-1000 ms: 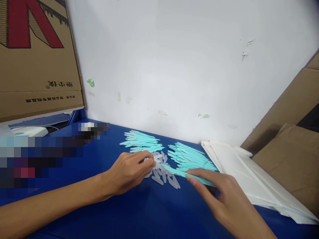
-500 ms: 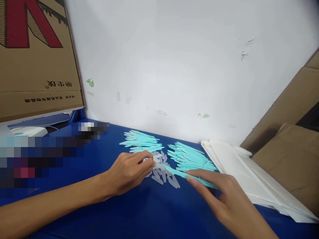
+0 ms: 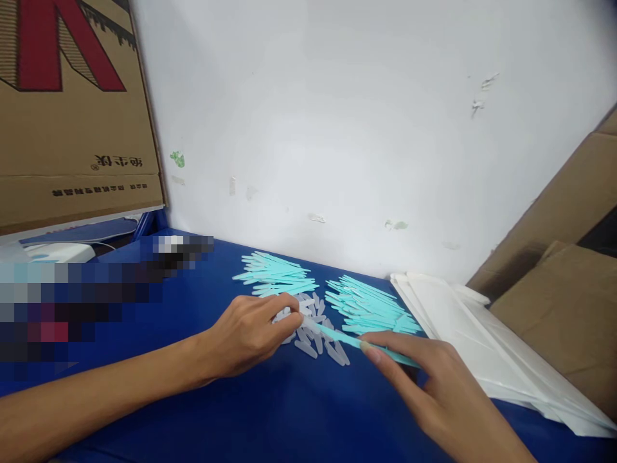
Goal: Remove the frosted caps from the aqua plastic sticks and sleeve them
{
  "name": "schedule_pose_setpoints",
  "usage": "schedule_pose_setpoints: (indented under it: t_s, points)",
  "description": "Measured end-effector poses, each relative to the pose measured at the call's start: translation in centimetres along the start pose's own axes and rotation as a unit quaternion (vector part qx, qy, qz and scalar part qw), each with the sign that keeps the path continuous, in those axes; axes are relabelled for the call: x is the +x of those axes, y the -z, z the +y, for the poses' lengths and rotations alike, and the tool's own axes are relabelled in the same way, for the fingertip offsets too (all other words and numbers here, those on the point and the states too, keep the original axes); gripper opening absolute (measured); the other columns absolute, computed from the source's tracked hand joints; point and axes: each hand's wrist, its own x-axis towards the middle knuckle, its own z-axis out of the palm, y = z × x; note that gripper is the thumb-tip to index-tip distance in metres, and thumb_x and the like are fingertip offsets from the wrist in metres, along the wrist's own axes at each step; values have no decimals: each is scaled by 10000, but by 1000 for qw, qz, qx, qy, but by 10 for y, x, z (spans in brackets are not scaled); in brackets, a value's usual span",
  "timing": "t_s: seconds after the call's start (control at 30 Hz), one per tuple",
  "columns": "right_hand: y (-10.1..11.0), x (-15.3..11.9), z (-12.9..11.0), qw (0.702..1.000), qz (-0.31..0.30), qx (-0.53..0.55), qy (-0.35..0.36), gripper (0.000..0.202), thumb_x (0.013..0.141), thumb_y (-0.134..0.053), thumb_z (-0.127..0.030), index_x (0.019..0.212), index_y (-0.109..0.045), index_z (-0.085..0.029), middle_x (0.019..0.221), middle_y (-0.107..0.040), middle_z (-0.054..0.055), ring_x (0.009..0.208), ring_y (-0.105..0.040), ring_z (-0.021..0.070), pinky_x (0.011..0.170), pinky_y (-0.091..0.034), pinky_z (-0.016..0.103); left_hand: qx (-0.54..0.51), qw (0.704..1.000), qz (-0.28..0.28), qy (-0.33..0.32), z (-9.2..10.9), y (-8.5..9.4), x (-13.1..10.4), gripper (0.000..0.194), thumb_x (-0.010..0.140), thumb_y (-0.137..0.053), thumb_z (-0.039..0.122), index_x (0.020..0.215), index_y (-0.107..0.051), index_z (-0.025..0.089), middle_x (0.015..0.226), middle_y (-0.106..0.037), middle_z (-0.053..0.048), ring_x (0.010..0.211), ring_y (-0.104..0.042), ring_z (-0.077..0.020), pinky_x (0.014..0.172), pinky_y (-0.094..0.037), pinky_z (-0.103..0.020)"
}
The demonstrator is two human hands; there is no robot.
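Observation:
My left hand (image 3: 260, 326) is closed, thumb and index finger pinching a translucent cap (image 3: 310, 324). In my right hand (image 3: 419, 370) is a slim turquoise stick (image 3: 344, 338), which looks like an eyebrow razor, gripped between thumb and fingers. Its far end meets the cap; how deep it sits inside I cannot tell. Beneath and behind my left fingers lies a loose heap of translucent caps (image 3: 312, 346), partly hidden. Two piles of similar turquoise sticks rest behind it, a left pile (image 3: 274, 273) and a right pile (image 3: 369, 305).
The blue tabletop (image 3: 270, 411) meets a white wall (image 3: 308, 128). White flat sheets or bags (image 3: 463, 328) lie at the right, beside brown cardboard (image 3: 563, 308). A printed carton (image 3: 81, 128) stands at the upper left, above a pixelated area.
Both hands keep nearly the same place, with the stick and cap still joined end to end. The view has shifted very slightly; the piles look unchanged.

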Motion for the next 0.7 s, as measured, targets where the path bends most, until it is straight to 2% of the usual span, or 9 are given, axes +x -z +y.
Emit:
schedule_pose_setpoints:
  t_s: [0.23,0.4,0.53,0.7]
  points:
    - [-2,4,-3,999,-38,8,16,360,1025,-475,-485,1208,-745,-334,1055,-792,0,960,-759,256,680,-623,301,-24,1000,-9,-12,5,2,0,218,900,-519,-7,1023,-593,157,932,-706,-29,554,-530,-89,485,-369,-235]
    - [-2,3,-2,1000,-1,-4,11,350,1021,-478,-490,1170,-757,-339,1056,-794,-7,945,-761,245,701,-616,292,-12,1000,-1,-7,3,0,-2,202,910,-526,12,1027,-588,164,939,-711,-28,579,-554,-100,489,-372,-239]
    - [-1,1,0,999,35,-7,-17,371,1019,-476,-514,1148,-765,-320,1078,-792,9,903,-763,242,648,-600,284,-1,1000,-13,3,0,-2,-3,189,921,-517,26,1012,-580,178,953,-714,-22,584,-562,-100,494,-371,-238]
    - [-1,1,-2,1000,14,-1,-6,390,1028,-454,-510,1168,-760,-311,1058,-793,12,896,-764,252,592,-586,282,3,1000,-21,9,-2,-4,-5,206,922,-490,28,1019,-577,188,966,-714,-15,550,-529,-86,484,-355,-232]
